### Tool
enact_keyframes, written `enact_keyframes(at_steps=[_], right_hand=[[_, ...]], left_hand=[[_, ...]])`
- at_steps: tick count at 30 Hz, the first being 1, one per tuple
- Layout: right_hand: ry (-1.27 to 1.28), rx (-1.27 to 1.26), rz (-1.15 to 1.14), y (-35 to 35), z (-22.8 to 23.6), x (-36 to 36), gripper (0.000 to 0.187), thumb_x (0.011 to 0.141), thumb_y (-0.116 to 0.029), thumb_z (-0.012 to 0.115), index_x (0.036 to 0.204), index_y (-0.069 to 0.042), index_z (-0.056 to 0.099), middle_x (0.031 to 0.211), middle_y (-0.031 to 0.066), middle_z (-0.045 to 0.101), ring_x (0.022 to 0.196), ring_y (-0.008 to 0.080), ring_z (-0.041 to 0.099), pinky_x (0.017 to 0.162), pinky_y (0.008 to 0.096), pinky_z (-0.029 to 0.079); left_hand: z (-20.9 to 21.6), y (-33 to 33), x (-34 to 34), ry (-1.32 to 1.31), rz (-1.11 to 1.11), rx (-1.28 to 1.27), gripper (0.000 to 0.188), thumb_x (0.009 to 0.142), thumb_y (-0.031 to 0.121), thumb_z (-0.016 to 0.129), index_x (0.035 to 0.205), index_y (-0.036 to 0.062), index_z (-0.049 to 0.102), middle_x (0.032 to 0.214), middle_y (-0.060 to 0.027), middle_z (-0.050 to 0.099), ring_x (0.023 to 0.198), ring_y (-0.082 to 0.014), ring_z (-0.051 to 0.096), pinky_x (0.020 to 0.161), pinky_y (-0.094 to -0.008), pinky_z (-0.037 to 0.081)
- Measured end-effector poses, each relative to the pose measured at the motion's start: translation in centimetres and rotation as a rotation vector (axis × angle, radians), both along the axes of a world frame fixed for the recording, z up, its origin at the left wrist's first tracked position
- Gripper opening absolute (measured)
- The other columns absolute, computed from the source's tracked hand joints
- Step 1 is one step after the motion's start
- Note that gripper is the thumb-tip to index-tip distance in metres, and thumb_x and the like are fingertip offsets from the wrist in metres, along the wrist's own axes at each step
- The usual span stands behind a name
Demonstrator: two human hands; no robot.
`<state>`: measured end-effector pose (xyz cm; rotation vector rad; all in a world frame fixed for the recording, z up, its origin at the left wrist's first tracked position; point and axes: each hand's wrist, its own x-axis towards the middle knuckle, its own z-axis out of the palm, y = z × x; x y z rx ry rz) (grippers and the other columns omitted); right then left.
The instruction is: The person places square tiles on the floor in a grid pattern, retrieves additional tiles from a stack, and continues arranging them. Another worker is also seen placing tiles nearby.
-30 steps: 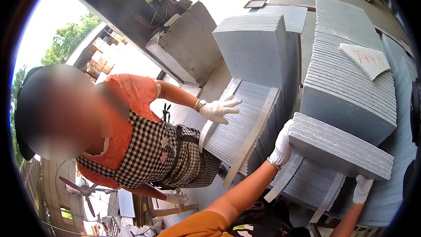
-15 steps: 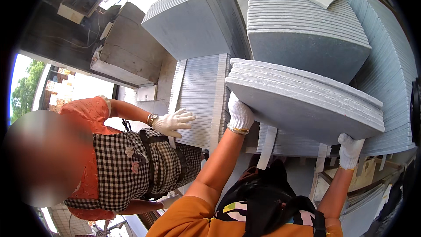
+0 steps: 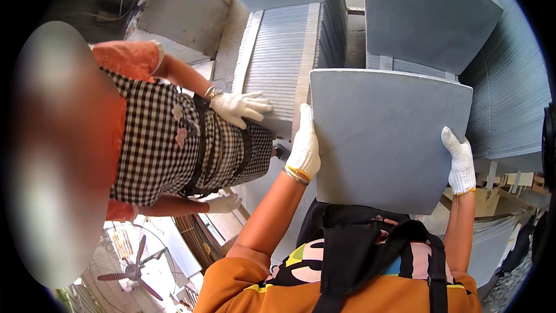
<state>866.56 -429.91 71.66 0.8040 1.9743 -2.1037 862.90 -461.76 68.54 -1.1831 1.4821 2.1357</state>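
The left hand lies along one edge of the slab, fingers stretched upward; the right hand (image 3: 459, 159) curls round the opposite edge, thumb on the face. The left hand (image 3: 304, 145) and its partner hold the grey slab (image 3: 388, 139) upright before the wearer's body — no support shows beneath, so a loosened grip could drop it. A swing leftward might strike the co-worker's hand (image 3: 238, 108), near the banded pile (image 3: 284, 46). Forward, the standing stack (image 3: 428, 14) could chip the top edge; rightward, the slab row (image 3: 509, 93) leaves little room.
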Motion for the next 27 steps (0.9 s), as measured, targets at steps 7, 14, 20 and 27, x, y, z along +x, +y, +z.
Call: enact_keyframes(at_steps=[7,14,20,27], right_hand=[[-0.068,0.073,0.244,-1.1,-2.7,2.5,0.077,0.075,-0.046,0.081,0.125,0.006,0.055,0.112,0.0127,0.062,0.102,0.0209,0.06,0.091,0.0339,0.048],[-0.002,-0.078,0.535,-5.4,-0.6,6.1,0.074,0.082,-0.043,0.075,0.134,0.004,0.049,0.12,0.0134,0.06,0.107,0.0232,0.059,0.092,0.0367,0.049],[-0.045,-0.085,0.802,-13.0,-0.8,9.4,0.067,0.085,-0.042,0.071,0.134,0.0,0.05,0.121,0.0117,0.059,0.107,0.0231,0.058,0.092,0.0361,0.048],[-0.106,-0.083,1.013,-25.8,-1.3,16.8,0.051,0.085,-0.029,0.072,0.122,0.002,0.055,0.106,0.0109,0.064,0.087,0.0191,0.063,0.078,0.0335,0.053]], left_hand=[[-3.3,-2.3,11.7,-0.039,0.107,-0.021,0.099,0.085,0.078,0.042,0.152,0.0062,0.027,0.156,-0.0112,0.029,0.141,-0.0263,0.028,0.115,-0.044,0.022],[-0.6,-2.7,22.8,0.09,0.16,-0.063,0.111,0.079,0.086,0.038,0.155,0.008,0.015,0.163,-0.0135,0.006,0.15,-0.0279,-0.001,0.119,-0.0472,0.0],[-0.7,-5.9,32.9,0.108,0.419,-0.051,0.113,0.082,0.083,0.038,0.153,-0.0011,0.013,0.162,-0.0168,0.007,0.15,-0.0266,0.0,0.119,-0.0426,0.002],[-2.5,-11.6,46.0,0.093,0.721,-0.093,0.099,0.088,0.077,0.039,0.15,-0.0003,0.028,0.158,-0.0131,0.025,0.146,-0.0233,0.018,0.119,-0.036,0.012]])
